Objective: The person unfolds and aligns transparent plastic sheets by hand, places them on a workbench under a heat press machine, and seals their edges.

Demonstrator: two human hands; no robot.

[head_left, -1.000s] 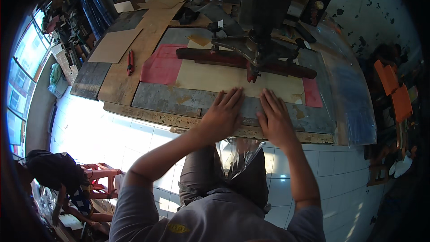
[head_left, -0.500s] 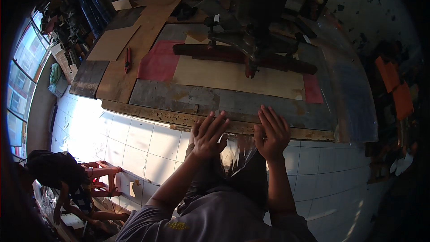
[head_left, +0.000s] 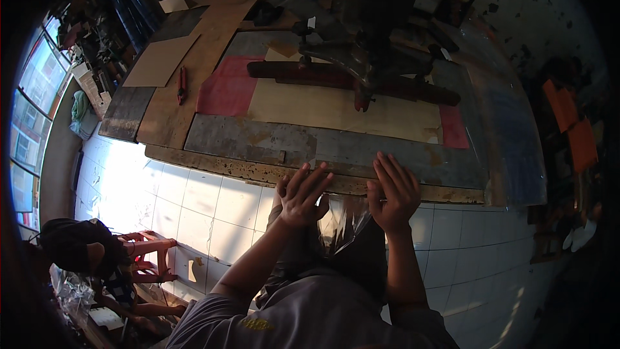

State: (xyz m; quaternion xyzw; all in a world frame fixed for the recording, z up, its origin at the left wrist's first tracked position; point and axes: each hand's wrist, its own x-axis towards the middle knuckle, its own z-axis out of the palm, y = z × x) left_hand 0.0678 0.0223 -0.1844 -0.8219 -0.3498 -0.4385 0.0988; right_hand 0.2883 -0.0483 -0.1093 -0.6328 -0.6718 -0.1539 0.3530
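Note:
My left hand (head_left: 302, 197) lies on the front edge of the worktable (head_left: 258, 170), fingers stretched out and slightly apart. To its right, my right hand (head_left: 396, 195) rests flat on the same edge with fingers extended; neither holds anything I can see. Clear plastic film (head_left: 345, 223) hangs between the hands, below the edge and over my lap. Beyond my hands, a cream sheet (head_left: 290, 106) lies on the grey plate (head_left: 258, 136), with red sheets (head_left: 226, 90) showing at both its ends. A dark machine head with a long red bar (head_left: 323, 77) spans above the cream sheet.
A red cutter (head_left: 181, 85) and a brown cardboard piece (head_left: 161, 58) lie on the table's left. Clear plastic sheeting (head_left: 510, 129) drapes over the right side. At lower left, another person (head_left: 81, 245) bends beside a red stool (head_left: 150, 255). Orange pieces (head_left: 581, 142) stand at far right.
My hands stay in nearly the same place on the edge. The other person's head has shifted slightly at lower left. The view has moved a little.

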